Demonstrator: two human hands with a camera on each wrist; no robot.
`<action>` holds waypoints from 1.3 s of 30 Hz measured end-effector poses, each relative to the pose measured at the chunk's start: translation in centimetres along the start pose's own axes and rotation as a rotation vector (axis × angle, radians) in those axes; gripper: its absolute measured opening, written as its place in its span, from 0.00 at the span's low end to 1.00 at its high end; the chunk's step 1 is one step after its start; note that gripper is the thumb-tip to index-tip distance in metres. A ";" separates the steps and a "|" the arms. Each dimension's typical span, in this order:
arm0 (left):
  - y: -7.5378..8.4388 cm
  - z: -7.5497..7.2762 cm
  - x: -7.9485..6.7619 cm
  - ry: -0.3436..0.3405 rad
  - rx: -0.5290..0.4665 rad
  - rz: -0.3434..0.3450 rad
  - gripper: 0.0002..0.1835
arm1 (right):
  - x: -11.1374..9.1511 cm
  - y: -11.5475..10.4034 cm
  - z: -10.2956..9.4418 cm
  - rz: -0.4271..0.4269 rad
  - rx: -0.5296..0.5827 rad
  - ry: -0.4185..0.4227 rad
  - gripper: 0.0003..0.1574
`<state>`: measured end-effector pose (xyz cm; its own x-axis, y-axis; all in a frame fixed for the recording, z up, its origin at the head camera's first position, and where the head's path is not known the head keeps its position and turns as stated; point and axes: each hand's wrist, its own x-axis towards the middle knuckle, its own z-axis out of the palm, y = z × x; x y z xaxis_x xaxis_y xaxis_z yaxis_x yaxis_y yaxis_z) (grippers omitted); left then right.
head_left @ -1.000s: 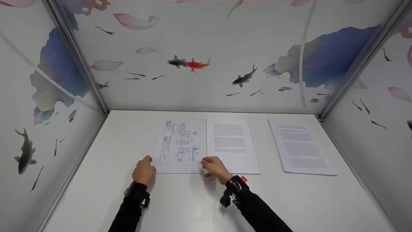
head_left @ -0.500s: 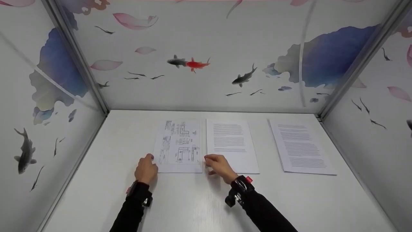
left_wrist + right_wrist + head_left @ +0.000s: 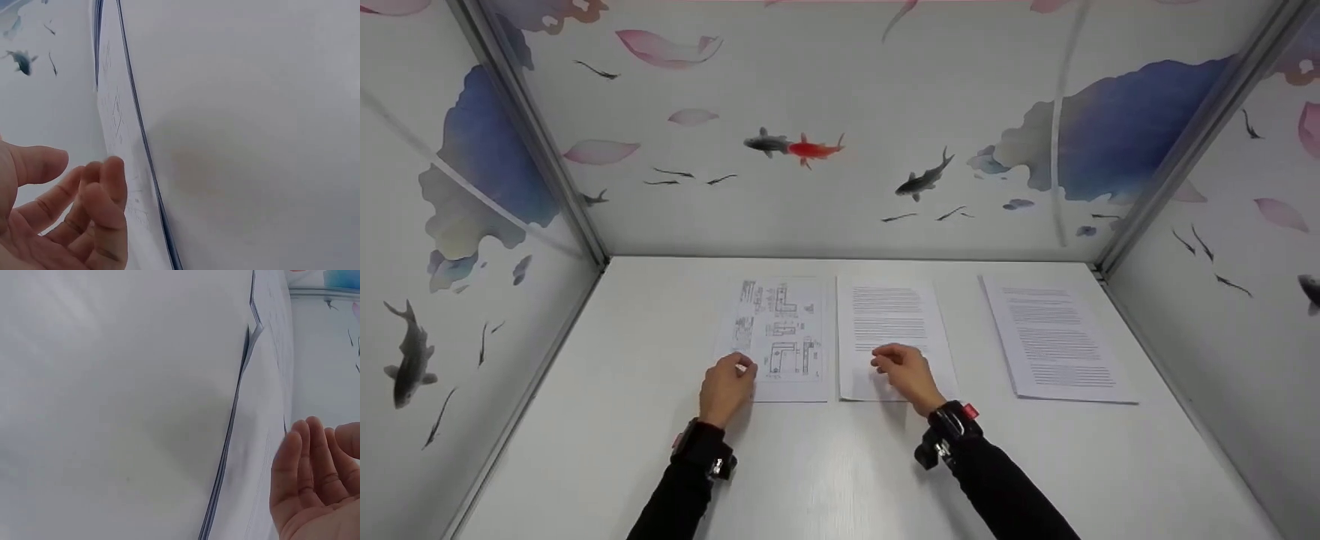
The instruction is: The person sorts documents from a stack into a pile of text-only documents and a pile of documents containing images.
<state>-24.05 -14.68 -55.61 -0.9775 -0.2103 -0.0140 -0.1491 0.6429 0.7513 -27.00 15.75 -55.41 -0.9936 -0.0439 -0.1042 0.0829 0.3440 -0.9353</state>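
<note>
Three sets of white paper lie in a row on the table (image 3: 817, 472). On the left, a technical drawing sheet (image 3: 789, 330) faces up, with my left hand (image 3: 726, 391) over its near left corner. My right hand (image 3: 913, 379) hovers above the lower part of the middle stack of printed pages (image 3: 889, 313). Loosely bent left fingers (image 3: 109, 225) stand apart from the thumb in the left wrist view, holding nothing. In the right wrist view, the right fingers (image 3: 320, 461) are slightly bent and grip nothing, beside the stack's edge.
Another stack of printed pages (image 3: 1061, 341) sits to the right, slightly turned. White panels with painted fish and petals enclose the back (image 3: 840, 217) and both sides. Metal posts (image 3: 1177, 165) stand at the corners.
Both hands have left the drawing sheet's side edges. The left has moved right over its near corner; the right has moved right and up over the middle stack. The papers lie where they were.
</note>
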 end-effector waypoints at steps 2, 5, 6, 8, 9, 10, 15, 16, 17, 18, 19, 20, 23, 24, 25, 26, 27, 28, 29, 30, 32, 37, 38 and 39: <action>0.3 0.4 -0.1 -0.013 -0.040 0.012 0.09 | 0.3 0.3 -1.0 -0.008 -0.062 0.066 0.14; 0.8 1.0 -0.4 -0.038 -0.082 0.020 0.11 | 0.7 0.9 -2.7 -0.014 -0.157 0.152 0.12; 1.0 1.2 -0.5 -0.044 -0.091 0.031 0.11 | 0.9 1.1 -3.3 -0.010 -0.183 0.175 0.12; 1.3 1.5 -0.6 -0.054 -0.107 0.053 0.12 | 1.0 1.6 -4.8 -0.002 -0.224 0.215 0.12; 1.5 1.6 -0.7 -0.062 -0.115 0.063 0.13 | 1.1 1.9 -5.5 0.000 -0.243 0.232 0.13; 1.6 1.8 -0.8 -0.073 -0.127 0.075 0.13 | 1.2 2.2 -6.3 -0.005 -0.264 0.253 0.13; 2.3 2.2 -1.5 -0.152 -0.166 0.115 0.13 | 1.4 3.7 -10.1 -0.053 -0.397 0.347 0.15; 2.4 2.3 -1.6 -0.165 -0.170 0.122 0.14 | 1.3 4.0 -10.8 -0.061 -0.438 0.364 0.17; 2.5 2.3 -1.7 -0.174 -0.169 0.131 0.14 | 1.3 4.2 -11.6 -0.060 -0.482 0.377 0.18; 2.6 2.4 -1.7 -0.181 -0.168 0.142 0.14 | 1.2 4.4 -12.3 -0.049 -0.531 0.384 0.20; 2.8 2.5 -1.8 -0.190 -0.167 0.149 0.14 | 1.2 4.6 -13.1 -0.024 -0.577 0.383 0.23; 2.9 2.5 -1.9 -0.197 -0.166 0.155 0.14 | 1.2 4.8 -13.9 0.003 -0.617 0.373 0.26; 3.2 2.7 -2.0 -0.223 -0.162 0.161 0.14 | 1.1 5.3 -15.9 0.111 -0.699 0.344 0.31; 3.2 2.8 -2.0 -0.234 -0.161 0.158 0.14 | 1.0 5.5 -16.5 0.149 -0.713 0.328 0.33; 3.3 2.9 -2.0 -0.244 -0.162 0.152 0.14 | 0.9 5.7 -17.0 0.182 -0.721 0.315 0.34; 3.3 3.0 -2.0 -0.252 -0.164 0.149 0.14 | 0.7 5.8 -17.4 0.205 -0.726 0.303 0.35; 3.3 3.0 -1.9 -0.258 -0.166 0.149 0.14 | 0.6 5.9 -17.8 0.223 -0.734 0.296 0.34; 3.3 3.1 -1.9 -0.262 -0.168 0.150 0.14 | 0.5 6.1 -18.1 0.238 -0.734 0.284 0.34; 3.3 3.2 -1.9 -0.267 -0.174 0.150 0.14 | 0.4 6.2 -18.4 0.246 -0.735 0.272 0.33; 3.3 3.2 -1.9 -0.270 -0.179 0.153 0.15 | 0.3 6.4 -18.8 0.251 -0.737 0.264 0.33; 3.2 3.4 -1.9 -0.276 -0.191 0.160 0.15 | 0.2 6.7 -19.3 0.257 -0.738 0.256 0.31; 3.1 3.6 -2.0 -0.282 -0.200 0.160 0.14 | 0.0 7.3 -19.9 0.247 -0.760 0.241 0.32; 3.1 3.6 -2.0 -0.283 -0.199 0.163 0.14 | 0.0 7.3 -19.9 0.244 -0.769 0.237 0.32; 3.1 3.7 -2.0 -0.285 -0.200 0.168 0.14 | -0.1 7.3 -19.9 0.241 -0.778 0.237 0.33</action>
<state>-23.09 -9.55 -55.64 -0.9923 0.1164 -0.0417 0.0207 0.4889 0.8721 -27.82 36.98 -55.52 -0.9526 0.2814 -0.1157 0.3041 0.8700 -0.3882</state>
